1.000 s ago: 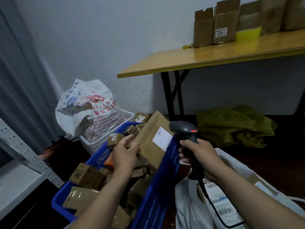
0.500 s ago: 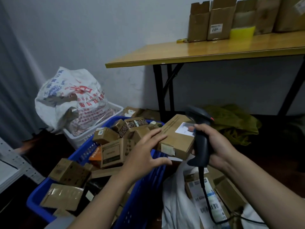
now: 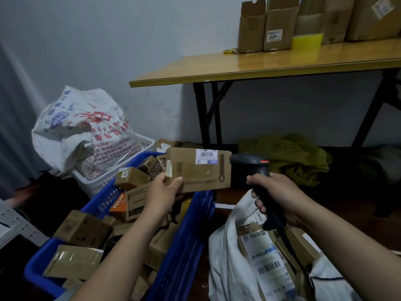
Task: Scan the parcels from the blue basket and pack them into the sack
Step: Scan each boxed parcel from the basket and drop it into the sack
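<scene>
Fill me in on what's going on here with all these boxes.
A person is scanning parcels. The left hand holds a flat cardboard parcel above the blue basket, with its barcode label facing the camera. The right hand grips a black scanner just beside the parcel's right edge. The white sack lies open below that hand with labelled parcels already inside it, and many boxes remain in the basket.

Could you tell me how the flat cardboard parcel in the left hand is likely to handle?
Probably stiff: the parcel lies flat though the left hand grips only one end. Likely light for its size, since one hand holds it out.
</scene>
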